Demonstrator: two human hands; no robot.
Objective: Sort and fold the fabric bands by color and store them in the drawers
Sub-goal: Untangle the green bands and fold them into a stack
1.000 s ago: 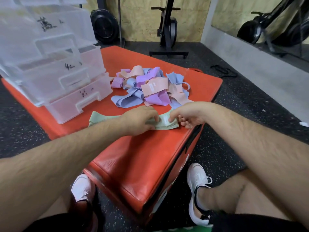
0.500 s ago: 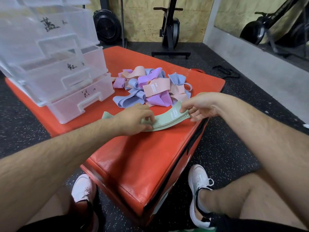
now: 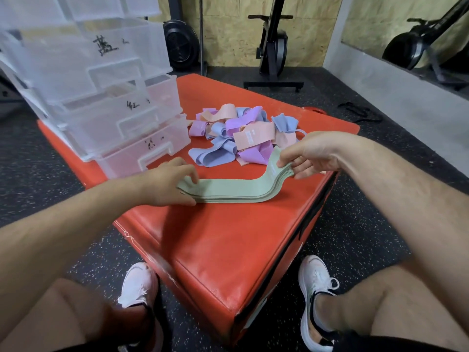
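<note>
From the head camera, a stack of green bands [image 3: 236, 190] stretches between both hands on the red pad [image 3: 228, 240]: the left hand [image 3: 170, 182] pinches its flat end, while the right hand [image 3: 308, 154] pinches the other end, curved upward. The mixed pile of bands [image 3: 236, 139] lies just beyond the right hand, and the clear drawers [image 3: 106, 102] stand beyond the left.

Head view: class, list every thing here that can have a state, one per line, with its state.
green bands: stacked flat on the red box, right end lifted
left hand: grips the stack's left end
right hand: fingers pinch the raised end
mixed pile: unsorted, tangled
drawers: three pulled partly out, contents unclear
</note>
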